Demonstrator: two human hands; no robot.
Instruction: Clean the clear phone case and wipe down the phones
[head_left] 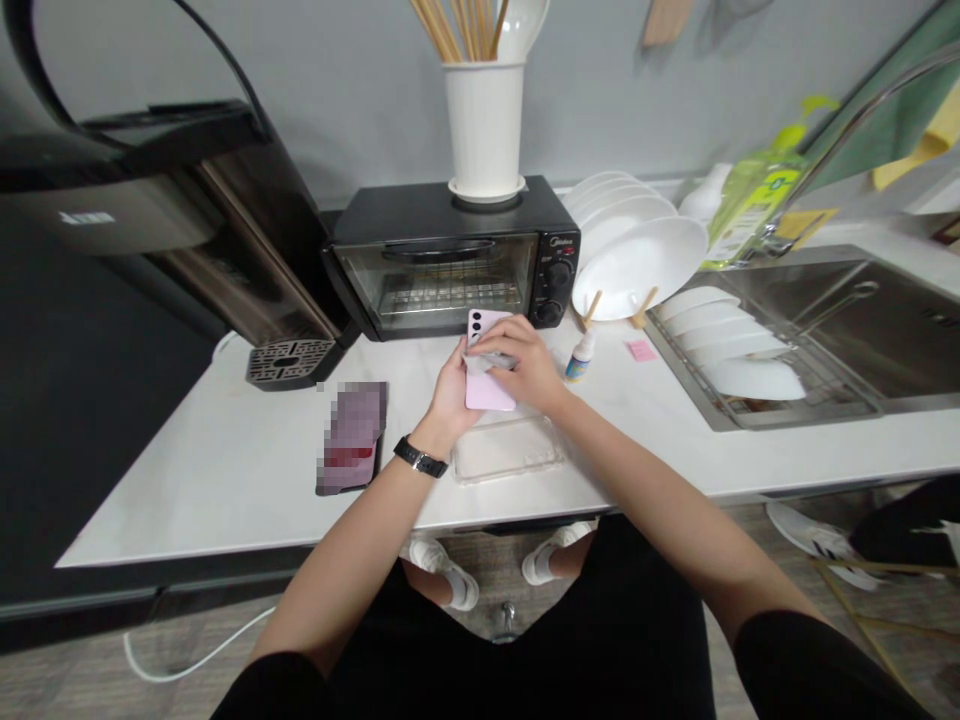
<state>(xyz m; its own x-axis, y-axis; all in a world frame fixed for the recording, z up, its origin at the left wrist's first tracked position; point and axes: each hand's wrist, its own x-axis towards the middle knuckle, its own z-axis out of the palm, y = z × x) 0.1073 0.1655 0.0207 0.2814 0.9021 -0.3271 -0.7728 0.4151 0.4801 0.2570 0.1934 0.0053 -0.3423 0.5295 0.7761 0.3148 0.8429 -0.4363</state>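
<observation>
A light pink smartphone with its camera lenses upward is held above the white counter. My left hand is closed around its left side. Pinched in my right hand is a pale wipe, pressed against the back of the phone. Just below them a clear phone case lies on the counter. A small white bottle with a blue label stands right of my right hand. Further left lies a second phone, its screen blurred out.
Behind my hands sits a black toaster oven, with a white utensil cup on top. A drink machine rises at left. Plates stand in a rack at right, near a pink sticky note and the sink holding bowls.
</observation>
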